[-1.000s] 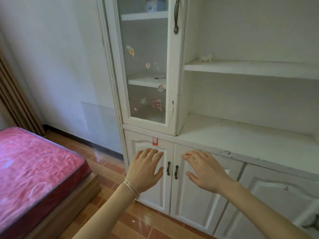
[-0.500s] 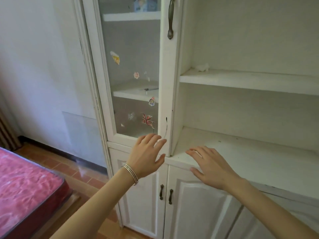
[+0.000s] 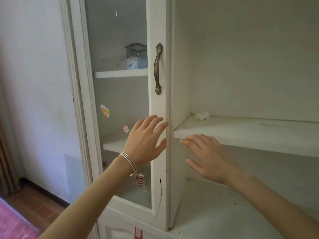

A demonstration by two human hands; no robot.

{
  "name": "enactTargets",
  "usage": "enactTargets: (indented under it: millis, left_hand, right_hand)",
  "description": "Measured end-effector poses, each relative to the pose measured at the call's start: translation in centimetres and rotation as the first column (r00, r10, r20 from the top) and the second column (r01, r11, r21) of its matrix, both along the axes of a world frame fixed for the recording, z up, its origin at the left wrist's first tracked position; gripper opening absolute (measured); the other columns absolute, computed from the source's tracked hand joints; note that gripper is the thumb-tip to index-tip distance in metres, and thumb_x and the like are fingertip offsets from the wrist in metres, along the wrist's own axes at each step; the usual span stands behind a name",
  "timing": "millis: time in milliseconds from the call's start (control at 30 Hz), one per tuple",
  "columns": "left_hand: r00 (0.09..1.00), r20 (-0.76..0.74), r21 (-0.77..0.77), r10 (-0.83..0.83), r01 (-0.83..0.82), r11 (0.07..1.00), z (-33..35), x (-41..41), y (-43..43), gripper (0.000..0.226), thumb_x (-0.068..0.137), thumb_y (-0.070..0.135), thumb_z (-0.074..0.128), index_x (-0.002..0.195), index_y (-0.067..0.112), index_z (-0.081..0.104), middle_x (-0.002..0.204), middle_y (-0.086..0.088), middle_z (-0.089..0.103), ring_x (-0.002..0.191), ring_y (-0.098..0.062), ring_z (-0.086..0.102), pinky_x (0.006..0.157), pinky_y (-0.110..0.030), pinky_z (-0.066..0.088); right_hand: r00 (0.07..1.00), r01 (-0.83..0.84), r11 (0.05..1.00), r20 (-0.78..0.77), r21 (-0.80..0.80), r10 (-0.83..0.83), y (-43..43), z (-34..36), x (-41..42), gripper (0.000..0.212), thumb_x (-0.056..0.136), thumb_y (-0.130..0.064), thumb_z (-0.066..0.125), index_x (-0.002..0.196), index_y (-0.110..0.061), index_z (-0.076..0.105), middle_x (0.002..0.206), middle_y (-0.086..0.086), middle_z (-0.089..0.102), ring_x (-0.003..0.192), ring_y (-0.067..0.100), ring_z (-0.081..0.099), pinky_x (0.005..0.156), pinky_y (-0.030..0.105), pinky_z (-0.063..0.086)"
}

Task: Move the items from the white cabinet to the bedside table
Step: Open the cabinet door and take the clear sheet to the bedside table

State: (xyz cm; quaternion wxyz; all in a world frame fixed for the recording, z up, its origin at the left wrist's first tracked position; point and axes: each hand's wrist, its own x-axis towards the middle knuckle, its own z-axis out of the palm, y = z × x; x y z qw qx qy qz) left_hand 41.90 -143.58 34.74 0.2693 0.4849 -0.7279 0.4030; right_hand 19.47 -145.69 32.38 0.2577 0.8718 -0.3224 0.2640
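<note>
Head view: my left hand (image 3: 145,140) and right hand (image 3: 205,156) are both spread flat, nothing held, near the door edge. Items: blue box (image 3: 136,63) w/ dark tub (image 3: 136,49) on top, upper shelf behind glass door (image 3: 120,94). Prob. light, rigid; grip by the sides once handle (image 3: 158,69) is pulled.

We were in a home bedroom. We saw a tall white-painted wooden cabinet (image 3: 250,133) whose glass door (image 3: 120,94) bore small cartoon stickers (image 3: 105,110). Beside it were a brown pleated curtain (image 3: 5,152), red-brown floor tiles (image 3: 39,202) and a pink mattress corner (image 3: 10,223).
</note>
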Motion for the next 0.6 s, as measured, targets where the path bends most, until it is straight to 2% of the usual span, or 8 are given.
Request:
enactTargets:
  millis: [133,300,400,600]
  left_hand:
    - [0.998,0.057,-0.112,-0.008,0.015,0.994,4.6,0.0,-1.4,0.044,0.086,0.036,0.049,0.124,0.013,0.055,0.128,-0.007,0.055,0.124,-0.025,0.043,0.097,-0.038,0.034]
    - [0.996,0.093,-0.211,-0.011,0.03,0.977,8.9,0.3,-3.2,0.044,0.086,0.033,0.048,0.124,0.011,0.055,0.13,-0.008,0.053,0.129,-0.025,0.039,0.102,-0.038,0.031]
    - [0.993,0.121,-0.218,0.004,0.023,0.976,10.1,0.6,-4.0,0.043,0.087,0.031,0.046,0.122,0.01,0.056,0.129,-0.008,0.054,0.131,-0.023,0.038,0.103,-0.038,0.031]
    - [0.969,0.232,-0.284,0.084,-0.015,0.959,11.1,0.8,-4.1,0.032,0.085,0.021,0.05,0.112,0.006,0.06,0.117,-0.011,0.059,0.126,-0.027,0.043,0.105,-0.047,0.031]
  right_hand:
    - [1.0,-0.005,0.996,0.023,-0.088,0.007,-2.0,3.2,-0.3,0.046,0.082,-0.042,0.041,0.12,-0.016,0.049,0.116,0.005,0.057,0.104,0.025,0.054,0.086,0.036,0.045]
    - [0.999,0.013,0.989,0.031,-0.146,-0.009,-3.8,5.1,-0.5,0.047,0.082,-0.041,0.042,0.122,-0.017,0.048,0.119,0.005,0.057,0.107,0.024,0.054,0.088,0.037,0.046]
    - [0.999,0.014,0.987,0.033,-0.157,-0.009,-4.1,5.3,-0.4,0.047,0.082,-0.042,0.043,0.121,-0.017,0.051,0.117,0.004,0.058,0.105,0.022,0.054,0.087,0.036,0.045]
    - [0.999,0.025,0.991,0.044,-0.133,-0.02,-4.9,4.9,-1.0,0.049,0.084,-0.043,0.042,0.124,-0.018,0.051,0.118,0.002,0.057,0.107,0.022,0.053,0.089,0.036,0.045]
